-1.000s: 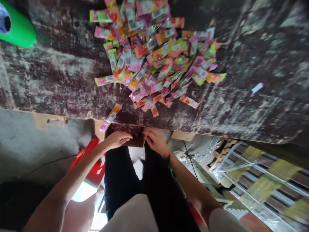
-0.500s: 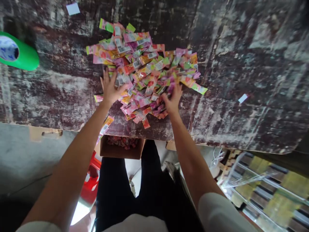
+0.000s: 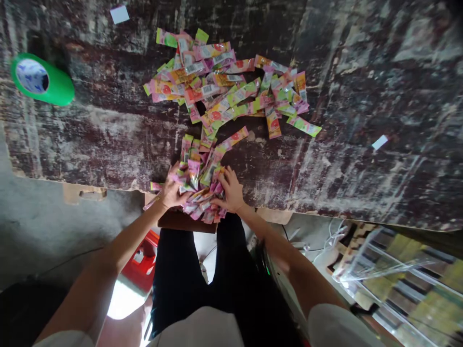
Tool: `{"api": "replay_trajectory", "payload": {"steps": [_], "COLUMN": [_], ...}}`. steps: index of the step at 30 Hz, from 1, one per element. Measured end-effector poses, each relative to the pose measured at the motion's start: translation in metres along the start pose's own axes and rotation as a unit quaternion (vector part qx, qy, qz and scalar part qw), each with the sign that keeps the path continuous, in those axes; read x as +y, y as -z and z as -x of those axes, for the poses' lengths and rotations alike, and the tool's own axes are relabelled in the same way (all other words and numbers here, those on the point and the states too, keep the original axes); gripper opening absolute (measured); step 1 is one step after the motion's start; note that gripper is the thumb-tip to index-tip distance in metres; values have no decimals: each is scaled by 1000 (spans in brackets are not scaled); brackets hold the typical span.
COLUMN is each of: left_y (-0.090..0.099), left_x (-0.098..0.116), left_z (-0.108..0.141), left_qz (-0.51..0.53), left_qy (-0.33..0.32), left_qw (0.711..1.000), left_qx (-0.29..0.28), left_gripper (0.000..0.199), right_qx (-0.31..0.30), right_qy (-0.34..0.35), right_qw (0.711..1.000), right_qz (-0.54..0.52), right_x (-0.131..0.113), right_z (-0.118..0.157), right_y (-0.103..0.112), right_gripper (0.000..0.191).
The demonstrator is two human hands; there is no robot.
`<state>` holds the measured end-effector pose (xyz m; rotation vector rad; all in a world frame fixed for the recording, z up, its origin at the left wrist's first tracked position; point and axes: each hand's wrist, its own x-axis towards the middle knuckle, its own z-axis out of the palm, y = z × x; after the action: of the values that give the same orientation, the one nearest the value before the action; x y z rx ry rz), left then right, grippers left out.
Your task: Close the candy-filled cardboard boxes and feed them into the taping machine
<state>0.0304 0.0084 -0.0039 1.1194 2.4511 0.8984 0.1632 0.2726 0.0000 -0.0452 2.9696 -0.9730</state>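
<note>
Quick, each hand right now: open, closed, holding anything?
Left hand: open, cupped against one side of the sachets at the edge of the table.
Right hand: open, cupped against their other side.

Glossy plastic film is seen on the printed sachets (image 3: pixel 215 114), smooth plastic on the green tape roll (image 3: pixel 58 84). The tabletop (image 3: pixel 347 159) is roughly scuffed; matt brown cardboard is shown by the box (image 3: pixel 186 222).

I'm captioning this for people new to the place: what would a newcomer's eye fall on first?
Likely the bright packets strewn across the middle of the dark, scuffed table. Next, the left hand and right hand on either side of a smaller heap at the near edge, above a brown box. Then the green roll at the table's left.
</note>
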Motion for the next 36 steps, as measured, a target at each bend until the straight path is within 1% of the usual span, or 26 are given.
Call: {"api": "replay_trajectory", "payload": {"steps": [3,6,8,9,10,13,16,17,19,20,21,22,23,24,25,26,27,28,29,30,31,32,33,34,35,36], "left_y": [-12,-26,-32,-33,-34,-34,-34,-33,-27,-20,-12,0,14,29,45,61,76,89,101,110,116,120,121,118,113,105], "left_x": [-2,-8,-11,-13,-14,-17,-11,-5,10,20,30,39,46,50,51,48,41,31,17,1,-16,-32,-48,-62,-73,-81], "left_z": [57,104,124,130,134,131,114,107,89,80,68,56,41,24,4,-19,-44,-71,-99,-129,-159,-188,-216,-242,-264,-281], "left_qz": [-37,-68,-71,-68,-68,-75,-88,-90,-96,-87,-53,5,78,155,210,224,195,142,85,46,25,4,-13,-22,-29,-44], "left_qy": [-18,-28,-28,-28,-24,2,41,61,102,111,107,92,74,50,27,6,-7,-5,10,24,34,44,73,111,142,146], "left_qw": [998,991,986,983,977,947,916,899,854,839,837,848,866,892,921,954,978,988,983,972,963,960,961,965,968,974], "left_qx": [-50,-114,-149,-169,-202,-311,-390,-424,-500,-526,-533,-522,-488,-423,-326,-201,-68,56,160,229,267,278,266,237,206,168], "left_gripper": [52,36,23,24,30,49,59,56,40,32,25,19,17,20,24,23,21,23,31,46,64,81,94,105,110,111], "right_qx": [-49,-102,-130,-138,-146,-186,-254,-277,-312,-312,-296,-261,-210,-144,-70,13,99,181,249,298,330,348,352,344,327,301], "right_qy": [34,76,102,113,123,140,116,110,127,143,158,163,152,118,69,6,-65,-128,-179,-218,-248,-269,-277,-272,-255,-229], "right_qw": [998,992,986,984,982,972,959,953,941,939,942,950,964,981,995,1000,993,974,950,927,908,896,893,898,909,925], "right_qz": [6,2,-4,-5,-4,11,43,47,21,-6,-33,-53,-58,-47,-26,1,25,44,55,62,63,59,51,41,32,27], "right_x": [-15,-23,-24,-24,-25,-30,-44,-50,-61,-65,-66,-63,-56,-43,-25,-2,25,55,87,118,147,173,194,211,222,227], "right_z": [32,63,79,85,90,94,89,85,75,68,59,50,39,28,18,8,-1,-9,-17,-26,-36,-49,-63,-80,-99,-119], "right_y": [-18,-38,-52,-58,-64,-79,-84,-82,-71,-61,-48,-31,-12,9,31,53,74,93,111,125,137,145,151,154,153,150], "right_gripper": [79,52,31,26,26,34,32,29,24,24,25,27,30,31,31,32,34,40,50,60,70,78,84,88,89,88]}}
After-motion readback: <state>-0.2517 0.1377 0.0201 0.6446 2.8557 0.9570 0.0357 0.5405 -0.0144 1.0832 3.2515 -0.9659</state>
